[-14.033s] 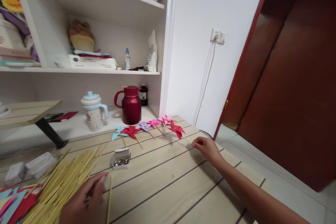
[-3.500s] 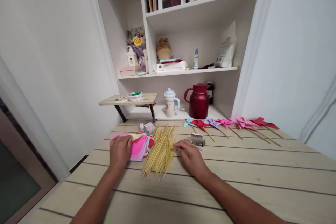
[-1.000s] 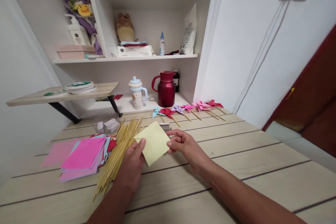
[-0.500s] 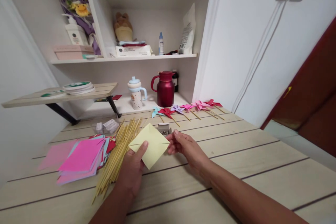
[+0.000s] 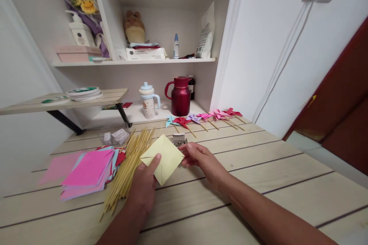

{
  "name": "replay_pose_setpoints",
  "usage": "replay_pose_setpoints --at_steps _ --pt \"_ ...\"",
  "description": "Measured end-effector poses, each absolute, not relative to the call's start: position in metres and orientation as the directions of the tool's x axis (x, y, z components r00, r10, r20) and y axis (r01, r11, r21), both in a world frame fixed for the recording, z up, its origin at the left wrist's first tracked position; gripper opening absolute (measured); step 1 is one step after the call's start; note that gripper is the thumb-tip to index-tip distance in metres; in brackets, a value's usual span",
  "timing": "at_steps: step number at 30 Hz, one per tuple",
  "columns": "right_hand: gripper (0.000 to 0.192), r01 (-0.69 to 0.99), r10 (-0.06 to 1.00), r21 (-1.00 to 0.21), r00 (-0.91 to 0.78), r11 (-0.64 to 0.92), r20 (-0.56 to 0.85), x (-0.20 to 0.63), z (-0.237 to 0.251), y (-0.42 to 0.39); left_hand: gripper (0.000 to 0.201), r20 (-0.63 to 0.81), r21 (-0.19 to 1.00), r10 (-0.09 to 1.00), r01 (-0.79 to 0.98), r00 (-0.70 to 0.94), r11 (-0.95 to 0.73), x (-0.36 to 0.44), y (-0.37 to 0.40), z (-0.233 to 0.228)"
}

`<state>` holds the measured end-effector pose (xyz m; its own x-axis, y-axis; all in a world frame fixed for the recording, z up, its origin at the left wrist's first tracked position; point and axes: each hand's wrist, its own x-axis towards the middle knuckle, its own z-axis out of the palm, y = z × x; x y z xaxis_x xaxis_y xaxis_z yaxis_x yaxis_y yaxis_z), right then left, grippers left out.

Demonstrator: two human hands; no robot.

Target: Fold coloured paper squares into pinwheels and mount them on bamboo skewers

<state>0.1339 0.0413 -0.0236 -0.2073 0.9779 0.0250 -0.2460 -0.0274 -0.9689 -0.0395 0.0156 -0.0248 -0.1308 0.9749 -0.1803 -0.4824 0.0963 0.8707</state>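
A pale yellow square of paper (image 5: 169, 159), with creases and slits running in from its corners, is held up over the table. My left hand (image 5: 146, 183) grips it, thumb on top and fingers underneath. My right hand (image 5: 198, 159) is at the paper's right corner, fingers loosely curled and thumb raised apart from them. Nothing shows between that thumb and the fingers; the fingertips are partly hidden by the corner. Just behind the paper stands a small open box (image 5: 178, 140) of tiny metal pieces. Bamboo sticks (image 5: 123, 183) lie in a bundle beside my left hand.
Coloured paper sheets (image 5: 87, 168) are stacked at left, near a clear box (image 5: 119, 136). Several paper pinwheels (image 5: 182, 121) on sticks line the back. Behind them stand a red jug (image 5: 181, 97) and a tumbler (image 5: 148, 103). A raised wooden shelf (image 5: 112, 95) overhangs the left rear.
My right hand has shifted slightly left, so its fingers now meet the paper's right corner. My left hand still holds the paper. The camera view has moved slightly.
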Motion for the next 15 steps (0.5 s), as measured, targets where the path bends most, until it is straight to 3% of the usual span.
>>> replay_pose_setpoints --at_steps 5,15 --pt "0.045 -0.245 0.973 -0.969 -0.227 -0.008 0.049 0.132 -0.031 0.041 0.045 -0.177 0.869 0.975 -0.486 -0.133 0.092 -0.038 0.014 -0.024" --pt "0.039 -0.014 0.976 -0.982 -0.115 0.187 0.187 0.133 -0.036 0.047 0.046 -0.200 0.851 0.978 -0.504 -0.054 0.146 -0.031 0.008 -0.021"
